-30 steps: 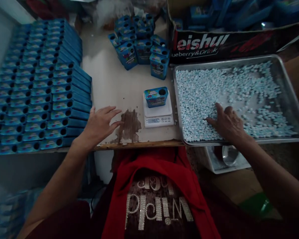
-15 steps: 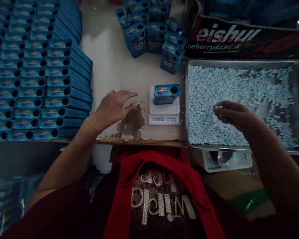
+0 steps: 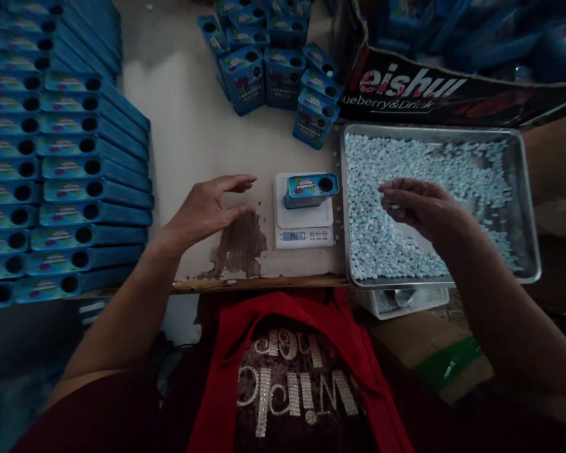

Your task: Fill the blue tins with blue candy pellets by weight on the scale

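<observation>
A blue candy tin [image 3: 310, 190] labelled "Caramelo Macizo" stands on a small white digital scale [image 3: 306, 238], whose lit display seems to begin with 146. To the left of the scale, my left hand [image 3: 210, 204] hovers over the table, thumb and fingers apart, holding nothing. My right hand [image 3: 417, 204] is above a metal tray [image 3: 531, 251] of small pale blue and white candies [image 3: 382, 157]. Its fingertips are pinched together, with a pale candy showing between them. The hand's underside hides the rest of what it holds.
Rows of stacked blue tins [image 3: 92, 170] fill the left side. More upright tins [image 3: 245, 78] cluster at the back. A black printed carton [image 3: 405, 88] holding blue tins stands behind the tray. A white container [image 3: 405, 305] sits below the tray, near the wooden table edge [image 3: 264, 283].
The view has shifted slightly. My right hand has moved left over the tray, toward the scale, with its fingers still pinched. My left hand stays open in nearly the same place.
</observation>
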The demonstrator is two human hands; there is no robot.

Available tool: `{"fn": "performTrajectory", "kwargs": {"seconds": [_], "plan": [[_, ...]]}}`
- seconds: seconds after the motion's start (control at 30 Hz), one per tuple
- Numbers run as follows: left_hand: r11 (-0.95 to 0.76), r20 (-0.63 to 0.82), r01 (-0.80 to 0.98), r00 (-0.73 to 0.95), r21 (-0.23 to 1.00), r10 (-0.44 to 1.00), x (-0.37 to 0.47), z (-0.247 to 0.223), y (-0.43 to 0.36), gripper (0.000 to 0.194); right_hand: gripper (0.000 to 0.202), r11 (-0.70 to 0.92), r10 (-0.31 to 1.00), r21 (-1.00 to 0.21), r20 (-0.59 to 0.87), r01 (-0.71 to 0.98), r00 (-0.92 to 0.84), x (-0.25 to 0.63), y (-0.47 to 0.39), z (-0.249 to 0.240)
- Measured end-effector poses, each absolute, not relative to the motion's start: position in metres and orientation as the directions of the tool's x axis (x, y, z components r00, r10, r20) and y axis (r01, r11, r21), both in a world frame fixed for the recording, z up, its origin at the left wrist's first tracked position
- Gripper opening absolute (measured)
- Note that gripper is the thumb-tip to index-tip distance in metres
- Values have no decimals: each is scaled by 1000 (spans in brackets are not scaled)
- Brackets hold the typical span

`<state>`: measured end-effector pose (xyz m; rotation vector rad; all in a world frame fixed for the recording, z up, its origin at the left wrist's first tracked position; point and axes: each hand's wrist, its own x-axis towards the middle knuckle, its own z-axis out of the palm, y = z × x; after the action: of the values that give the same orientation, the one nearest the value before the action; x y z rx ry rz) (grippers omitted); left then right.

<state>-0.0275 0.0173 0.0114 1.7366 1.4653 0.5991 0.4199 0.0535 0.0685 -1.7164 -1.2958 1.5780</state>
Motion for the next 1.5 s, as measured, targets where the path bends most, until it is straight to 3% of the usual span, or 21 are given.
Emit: {"fn": "performTrajectory", "kwargs": {"seconds": [0.13, 0.33, 0.67, 0.9, 1.0, 1.17, 1.37, 1.5], "plan": [[-74, -86, 630, 220, 773, 972, -36, 9, 18, 82, 39, -192, 870, -880, -357, 434, -339, 382, 76, 109], [-85, -80, 662, 214, 745, 974, -45, 11, 11, 84, 27, 96, 788, -810, -293, 578, -542, 341, 107, 136], [-132, -42, 644, 247, 754, 968, -53, 9, 7, 60, 23, 179, 793, -734, -285, 655, -538, 326, 104, 144], [-133, -40, 659, 241, 740, 970, -55, 4, 6, 65, 6, 373, 782, -568, -232, 733, -578, 309, 99, 153], [-147, -31, 665, 249, 732, 968, -57, 4, 5, 67, 7, 411, 773, -531, -228, 741, -592, 307, 100, 149], [-171, -37, 677, 281, 716, 959, -62, 1, 7, 58, 16, 413, 776, -532, -219, 739, -592, 308, 102, 143], [-192, -32, 675, 305, 712, 952, -62, 1, 9, 60, 22, 357, 780, -581, -246, 731, -576, 311, 102, 146], [-206, -15, 672, 307, 712, 951, -61, 6, 10, 60, 14, 361, 803, -555, -223, 750, -552, 303, 100, 147]]}}
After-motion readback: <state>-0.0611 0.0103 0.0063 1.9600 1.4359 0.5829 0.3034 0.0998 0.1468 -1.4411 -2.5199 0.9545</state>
